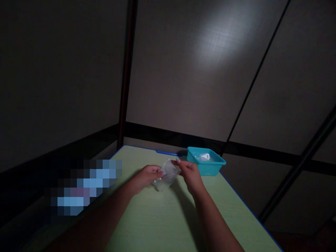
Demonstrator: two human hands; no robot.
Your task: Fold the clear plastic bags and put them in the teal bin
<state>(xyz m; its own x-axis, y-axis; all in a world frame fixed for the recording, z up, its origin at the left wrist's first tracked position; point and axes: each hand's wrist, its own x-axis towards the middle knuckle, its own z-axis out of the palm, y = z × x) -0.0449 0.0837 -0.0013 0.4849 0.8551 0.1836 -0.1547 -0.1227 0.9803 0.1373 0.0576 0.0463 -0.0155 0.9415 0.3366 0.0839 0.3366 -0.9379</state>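
Observation:
A clear plastic bag (168, 176), crinkled and see-through, is held up over the table between both hands. My left hand (147, 176) pinches its left side, thumb on top. At the bag's upper right edge, my right hand (189, 172) grips it between thumb and fingers. Whether anything lies inside the bag I cannot tell. Just beyond my right hand stands a turquoise plastic basket (211, 168) with some clear plastic in it (206, 157).
The pale green table (154, 224) has a blue edge and narrows away from me. Dark wall panels (178, 77) rise behind it and on the left. A blurred-out, pixelated patch (89, 185) covers something beside the table's left edge.

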